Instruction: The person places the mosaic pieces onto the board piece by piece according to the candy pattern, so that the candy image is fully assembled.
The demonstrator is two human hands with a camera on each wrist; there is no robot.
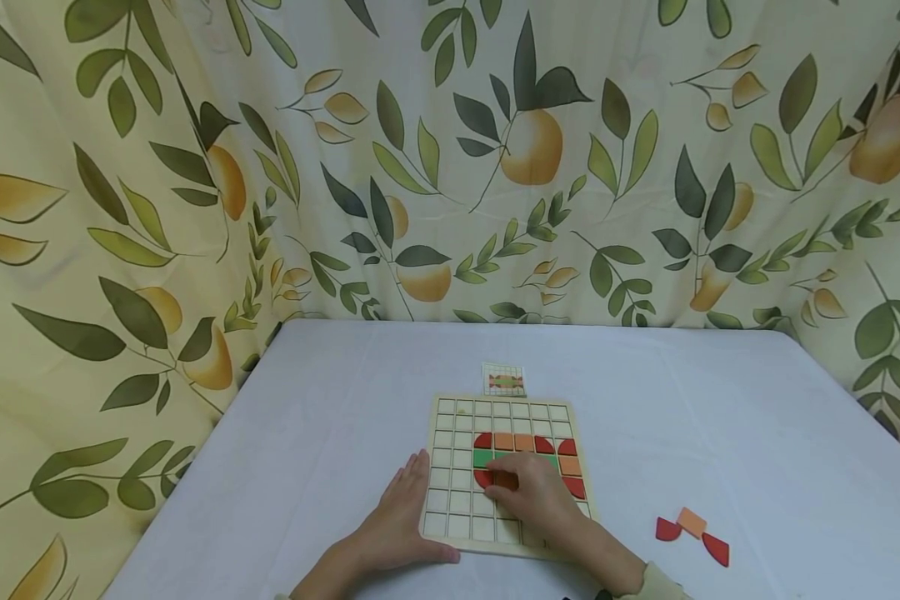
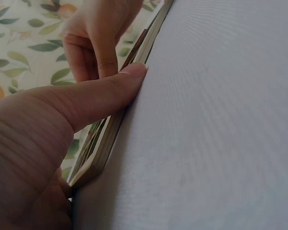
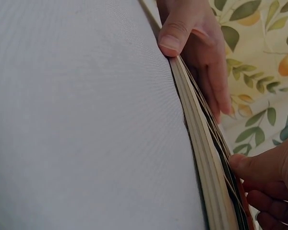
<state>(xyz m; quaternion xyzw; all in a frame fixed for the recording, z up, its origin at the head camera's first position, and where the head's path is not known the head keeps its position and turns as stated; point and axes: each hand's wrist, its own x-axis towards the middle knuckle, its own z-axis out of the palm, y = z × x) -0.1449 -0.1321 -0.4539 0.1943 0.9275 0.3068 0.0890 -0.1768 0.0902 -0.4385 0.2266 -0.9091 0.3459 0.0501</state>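
A wooden grid board point(image 1: 444, 502) lies on the table, with red, orange and green tiles in its cells. My left hand point(image 1: 393, 523) braces its near left corner, fingers straight along the left side and thumb against the front edge. Over the board, my right hand point(image 1: 537, 493) pinches an orange square tile point(image 1: 506, 480) between thumb and forefinger, beside a red quarter-round tile point(image 1: 482, 478) in the lower coloured row. That hand covers part of the green row point(image 1: 483, 458). In the right wrist view its fingertips are low at the board's surface.
A small pattern card point(image 1: 503, 368) lies just beyond the board's far edge. Loose on the white table point(image 1: 330, 417) to the right are an orange square point(image 1: 692, 522) and two red tiles point(image 1: 716, 549). A leaf-and-fruit patterned curtain point(image 1: 450, 217) hangs behind and at the sides.
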